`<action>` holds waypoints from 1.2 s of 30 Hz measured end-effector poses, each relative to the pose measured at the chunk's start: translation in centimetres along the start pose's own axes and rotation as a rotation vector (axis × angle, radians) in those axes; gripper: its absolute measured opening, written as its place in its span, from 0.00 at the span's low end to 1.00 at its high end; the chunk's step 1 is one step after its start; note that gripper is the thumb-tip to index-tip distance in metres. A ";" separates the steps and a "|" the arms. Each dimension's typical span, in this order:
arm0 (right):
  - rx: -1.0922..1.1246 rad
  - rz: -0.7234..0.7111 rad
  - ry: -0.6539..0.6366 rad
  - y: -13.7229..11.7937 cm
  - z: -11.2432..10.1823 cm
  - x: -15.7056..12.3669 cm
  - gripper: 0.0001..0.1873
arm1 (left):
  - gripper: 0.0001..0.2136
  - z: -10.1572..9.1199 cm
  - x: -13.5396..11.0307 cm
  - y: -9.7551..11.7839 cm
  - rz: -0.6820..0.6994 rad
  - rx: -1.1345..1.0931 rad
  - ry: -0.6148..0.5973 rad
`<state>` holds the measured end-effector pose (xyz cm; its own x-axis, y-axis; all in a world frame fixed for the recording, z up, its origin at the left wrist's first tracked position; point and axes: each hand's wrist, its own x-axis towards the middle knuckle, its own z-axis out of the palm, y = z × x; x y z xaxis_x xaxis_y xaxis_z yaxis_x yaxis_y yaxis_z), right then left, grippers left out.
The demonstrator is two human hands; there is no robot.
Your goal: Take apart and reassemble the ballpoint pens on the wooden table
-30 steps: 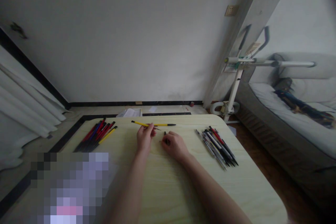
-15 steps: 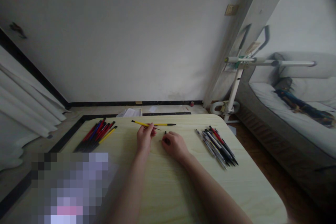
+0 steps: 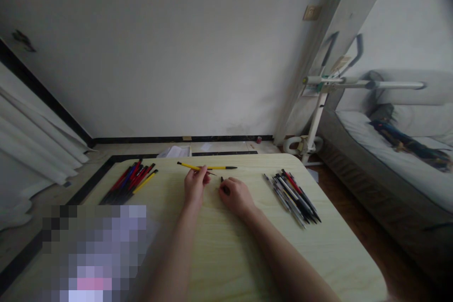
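Yellow pens (image 3: 189, 166): three, one in left hand (image 3: 195, 185)

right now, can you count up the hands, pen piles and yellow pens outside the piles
Hands: 2, left hand and right hand
Pen piles: 2, left pile and right pile
Yellow pens outside piles: 2, one held, one beyond
Total: 6
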<state>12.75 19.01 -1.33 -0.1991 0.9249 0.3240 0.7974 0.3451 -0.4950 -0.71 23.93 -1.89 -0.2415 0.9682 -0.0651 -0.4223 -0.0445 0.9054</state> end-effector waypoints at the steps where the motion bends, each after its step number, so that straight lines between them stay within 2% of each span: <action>1: -0.005 0.001 0.004 0.0 0.0 0.0 0.05 | 0.16 0.0 0.0 0.0 -0.002 -0.005 0.000; 14: -0.060 0.094 0.026 -0.2 -0.1 0.0 0.04 | 0.16 0.0 -0.1 0.1 -0.015 0.007 -0.004; 36: -0.060 0.106 0.043 0.0 0.2 0.0 0.03 | 0.16 0.1 -0.1 0.2 -0.012 0.019 -0.006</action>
<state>12.63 18.99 -1.47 -0.0878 0.9475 0.3074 0.8455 0.2341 -0.4799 -0.70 23.84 -1.68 -0.2312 0.9701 -0.0737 -0.4085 -0.0280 0.9123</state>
